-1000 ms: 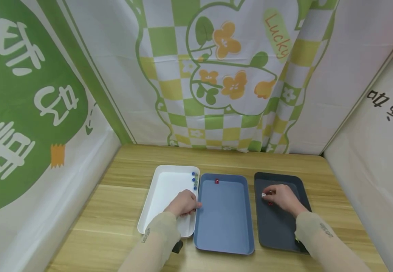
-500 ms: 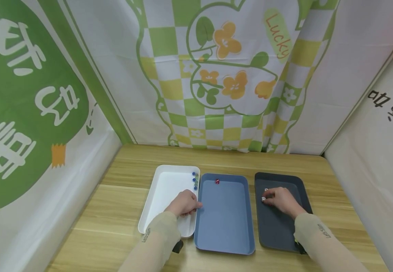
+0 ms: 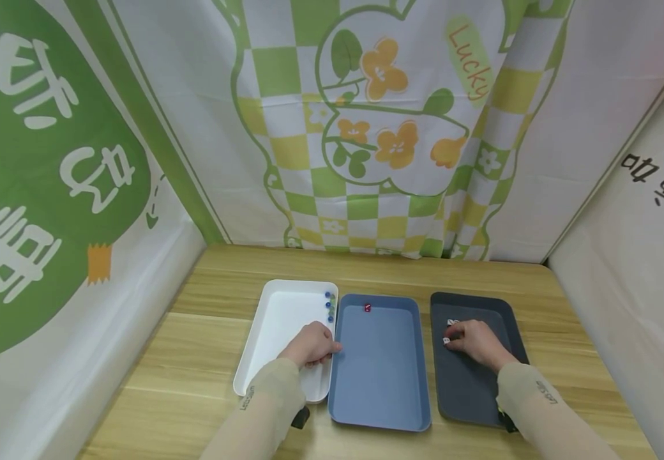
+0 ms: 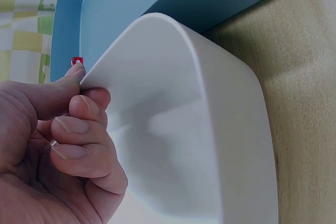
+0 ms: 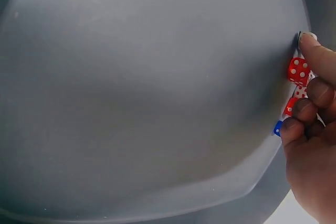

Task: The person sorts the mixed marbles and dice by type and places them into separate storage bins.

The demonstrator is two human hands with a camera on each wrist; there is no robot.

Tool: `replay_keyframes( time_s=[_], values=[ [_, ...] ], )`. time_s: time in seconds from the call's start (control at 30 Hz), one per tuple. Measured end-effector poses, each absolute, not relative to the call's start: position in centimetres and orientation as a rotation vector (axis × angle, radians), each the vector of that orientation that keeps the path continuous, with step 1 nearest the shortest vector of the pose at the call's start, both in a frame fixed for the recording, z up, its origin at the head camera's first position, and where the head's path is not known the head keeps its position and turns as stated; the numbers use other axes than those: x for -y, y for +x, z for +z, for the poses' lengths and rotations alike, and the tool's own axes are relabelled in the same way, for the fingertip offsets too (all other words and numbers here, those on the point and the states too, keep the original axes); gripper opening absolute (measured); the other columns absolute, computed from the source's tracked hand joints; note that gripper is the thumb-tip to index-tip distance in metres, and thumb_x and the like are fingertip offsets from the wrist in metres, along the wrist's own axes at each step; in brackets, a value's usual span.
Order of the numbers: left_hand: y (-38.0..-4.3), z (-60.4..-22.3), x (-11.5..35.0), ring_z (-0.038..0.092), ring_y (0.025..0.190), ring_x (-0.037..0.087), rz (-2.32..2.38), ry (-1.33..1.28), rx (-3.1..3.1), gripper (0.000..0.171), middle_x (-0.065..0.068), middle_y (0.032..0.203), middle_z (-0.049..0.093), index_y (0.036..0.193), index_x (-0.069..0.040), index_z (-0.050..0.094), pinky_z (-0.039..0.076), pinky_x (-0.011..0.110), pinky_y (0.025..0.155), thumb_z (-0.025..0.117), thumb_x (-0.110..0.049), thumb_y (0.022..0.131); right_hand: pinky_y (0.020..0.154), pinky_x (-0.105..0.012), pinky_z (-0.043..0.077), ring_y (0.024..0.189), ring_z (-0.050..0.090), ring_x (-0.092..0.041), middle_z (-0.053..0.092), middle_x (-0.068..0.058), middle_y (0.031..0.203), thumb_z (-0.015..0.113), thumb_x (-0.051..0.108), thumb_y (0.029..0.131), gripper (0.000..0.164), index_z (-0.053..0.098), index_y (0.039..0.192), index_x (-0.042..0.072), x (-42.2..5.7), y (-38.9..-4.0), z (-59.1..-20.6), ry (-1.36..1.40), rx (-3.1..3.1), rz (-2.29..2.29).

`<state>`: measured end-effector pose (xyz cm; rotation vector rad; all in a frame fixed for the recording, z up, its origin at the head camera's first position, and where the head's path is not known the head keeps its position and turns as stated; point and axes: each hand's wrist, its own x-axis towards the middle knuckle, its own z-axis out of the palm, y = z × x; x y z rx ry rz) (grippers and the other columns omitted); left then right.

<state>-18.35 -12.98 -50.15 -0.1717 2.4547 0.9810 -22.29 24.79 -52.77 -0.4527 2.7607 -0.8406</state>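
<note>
In the head view my left hand (image 3: 311, 344) grips the right rim of the white tray (image 3: 240, 377), thumb outside and fingers inside; the left wrist view shows this pinch closely. My right hand (image 3: 478, 344) is over the left part of the dark grey tray (image 3: 464, 402). Its thumb and fingertips pinch a white die (image 3: 446, 340), largely hidden by the thumb in the right wrist view. Beside the curled fingers, that view shows a larger red die (image 5: 298, 71), a smaller red die (image 5: 289, 107) and a blue die (image 5: 277, 128), partly covered.
Between the two trays stands a blue tray (image 3: 378, 364) with a red die (image 3: 368, 308) near its far end. Several small blue and green pieces (image 3: 328, 305) line the white tray's right side. Printed curtains (image 3: 389, 211) hang behind the wooden table (image 3: 154, 390).
My right hand has shifted slightly toward me along the dark tray with the white die at its fingertips, and white dice now show behind it. The left hand stays put.
</note>
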Motion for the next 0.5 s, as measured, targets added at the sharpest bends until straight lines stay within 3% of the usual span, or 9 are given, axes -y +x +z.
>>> replay_keyframes(
  time_s=[0.27,0.47,0.5],
  values=[
    [-18.3,-50.1,13.1,0.041,0.045,0.014,0.982,-0.160,-2.460,0.037,0.000,0.052,0.051,0.064,-0.012,0.058,0.033,0.027,0.044,0.073,-0.025,0.095,0.062,-0.033,0.041,0.067,0.049,-0.015,0.069,-0.004,0.087,0.078,0.012,0.088,0.021,0.076,0.108,0.005,-24.7,-22.2,-52.1,-0.428,-2.727,-0.865],
    [-18.1,-50.0,13.1,0.041,0.046,0.014,1.001,-0.158,-2.464,0.038,0.000,0.052,0.051,0.063,-0.012,0.057,0.033,0.028,0.045,0.074,-0.025,0.094,0.060,-0.034,0.047,0.064,0.059,-0.020,0.067,-0.005,0.077,0.072,0.012,0.093,0.030,0.071,0.121,0.001,-24.1,-22.7,-50.6,-0.395,-2.691,-0.932],
    [-18.1,-50.0,13.1,0.041,0.046,0.014,1.002,-0.156,-2.463,0.038,0.000,0.052,0.051,0.063,-0.012,0.057,0.033,0.027,0.045,0.073,-0.025,0.094,0.063,-0.035,0.049,0.069,0.063,-0.021,0.070,-0.008,0.081,0.071,0.013,0.095,0.032,0.070,0.124,0.002,-23.9,-22.9,-50.4,-0.385,-2.691,-0.942]
  ],
)
